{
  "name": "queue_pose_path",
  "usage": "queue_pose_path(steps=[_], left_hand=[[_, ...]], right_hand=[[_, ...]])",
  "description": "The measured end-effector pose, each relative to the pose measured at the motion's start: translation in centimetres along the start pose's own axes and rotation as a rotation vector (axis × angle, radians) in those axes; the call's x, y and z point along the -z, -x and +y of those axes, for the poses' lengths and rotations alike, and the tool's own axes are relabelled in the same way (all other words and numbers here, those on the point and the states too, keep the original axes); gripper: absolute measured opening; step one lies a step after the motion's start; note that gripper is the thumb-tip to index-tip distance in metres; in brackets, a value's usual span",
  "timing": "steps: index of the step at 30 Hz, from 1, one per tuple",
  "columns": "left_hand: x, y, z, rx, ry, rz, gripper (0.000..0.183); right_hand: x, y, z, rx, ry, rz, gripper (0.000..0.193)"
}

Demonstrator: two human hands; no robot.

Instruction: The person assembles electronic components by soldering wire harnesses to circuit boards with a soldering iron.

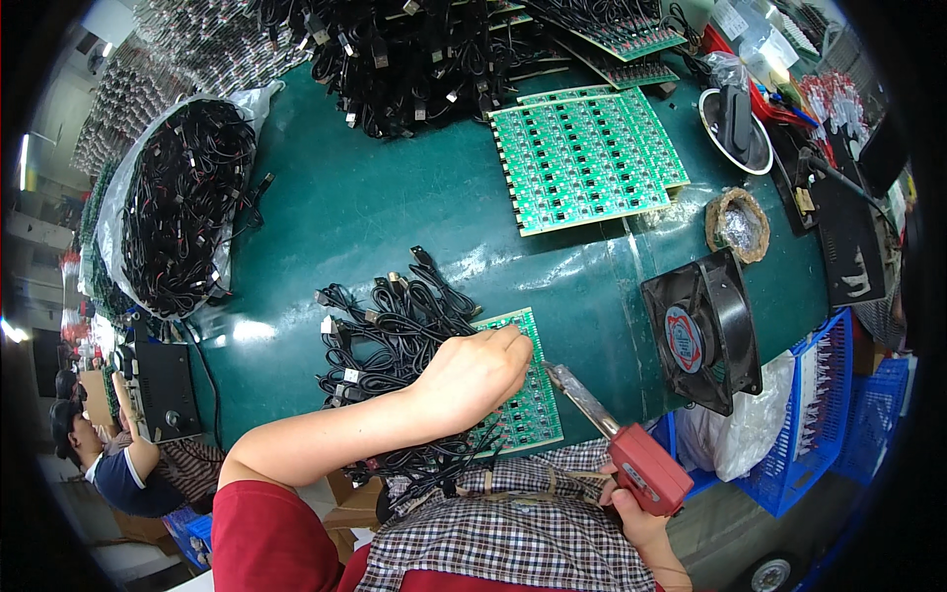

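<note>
My left hand [472, 377] is closed in a pinch over the green circuit board panel [538, 419] near the table's front edge. Whatever is between its fingertips is hidden by the hand. A heap of black USB cables [395, 321] lies across the left part of that panel and beside it, under my forearm. In my right hand [639, 518] is a red soldering gun [648, 471], gripped by its handle. Its metal barrel slants up and left, so that the tip sits just right of the panel, close to my left fingertips.
A black cooling fan [702, 331] stands on the right, with a round tin [737, 227] behind it. More circuit board panels [587, 163] lie farther back. Black cables fill a plastic bag [182, 207] at left and form a large pile [414, 64] at the back. Blue crates [809, 424] stand below right.
</note>
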State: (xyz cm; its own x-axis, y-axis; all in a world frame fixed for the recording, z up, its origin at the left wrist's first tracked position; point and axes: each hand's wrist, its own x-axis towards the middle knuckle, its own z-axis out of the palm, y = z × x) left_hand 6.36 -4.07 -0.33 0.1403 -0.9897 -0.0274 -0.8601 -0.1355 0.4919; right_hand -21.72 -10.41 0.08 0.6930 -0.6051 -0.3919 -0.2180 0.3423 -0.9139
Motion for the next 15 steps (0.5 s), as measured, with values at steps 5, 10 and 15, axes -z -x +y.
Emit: queue_pose_path(steps=[5,10,15], left_hand=[[0.1,0.3,-0.4,-0.018,-0.021,0.026,0.013],[-0.4,0.7,0.1,-0.067,-0.096,-0.005,0.011],[1.6,0.7,-0.6,-0.063,0.147,0.059,0.013]], right_hand=[[-0.1,-0.4,-0.6,0.07,0.059,-0.003,0.044],[3.9,2.0,5.7,-0.051,0.015,0.156,0.041],[0.6,1.0,1.0,0.114,0.059,0.132,0.032]])
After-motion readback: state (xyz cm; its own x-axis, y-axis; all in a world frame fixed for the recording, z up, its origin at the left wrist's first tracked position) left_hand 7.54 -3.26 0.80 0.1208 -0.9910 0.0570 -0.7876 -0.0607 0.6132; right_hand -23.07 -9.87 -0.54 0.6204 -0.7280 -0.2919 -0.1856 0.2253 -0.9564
